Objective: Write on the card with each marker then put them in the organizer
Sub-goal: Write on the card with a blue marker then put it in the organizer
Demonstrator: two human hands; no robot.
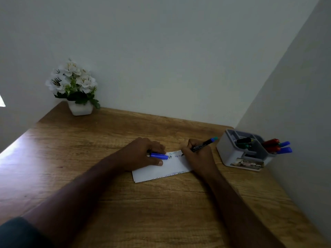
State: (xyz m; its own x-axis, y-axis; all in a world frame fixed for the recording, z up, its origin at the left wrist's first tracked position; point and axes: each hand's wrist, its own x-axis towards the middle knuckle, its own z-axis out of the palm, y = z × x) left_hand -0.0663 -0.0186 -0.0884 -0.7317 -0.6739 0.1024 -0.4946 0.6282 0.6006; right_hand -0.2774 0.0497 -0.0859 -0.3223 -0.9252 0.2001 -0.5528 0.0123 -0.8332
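Right hand: my right hand (198,154) is closed in a writing grip on the blue marker (203,144), tip down on the card (172,167), barrel slanting up and away to the right.
Left hand: my left hand (143,153) is pressed flat on the left end of the card, fingers closed over the blue cap (158,156).
Card: lies on the desk (89,158) between my hands, with lettering along its far and near edges.
Organizer: the grey organizer (245,151) stands to the right, near the side wall, with dark, red and blue markers already in its compartments.
Step judged: writing with the blue marker; capping and stowing remain.
Risk, smear: the heel of my right hand rests on the card just beside fresh ink; dragging it across would smudge the letters.
Risk, card shift: if my left hand eases off, the stroke could push the card and skew the line.
Risk, cap: held loosely under my fingers, it could roll away across the desk.
Risk, stowing: the compartments look crowded, so a careless drop could snag on other markers or tip the organizer.
Bystander item: the flower pot (80,109) stands at the far left, well apart, no hazard.
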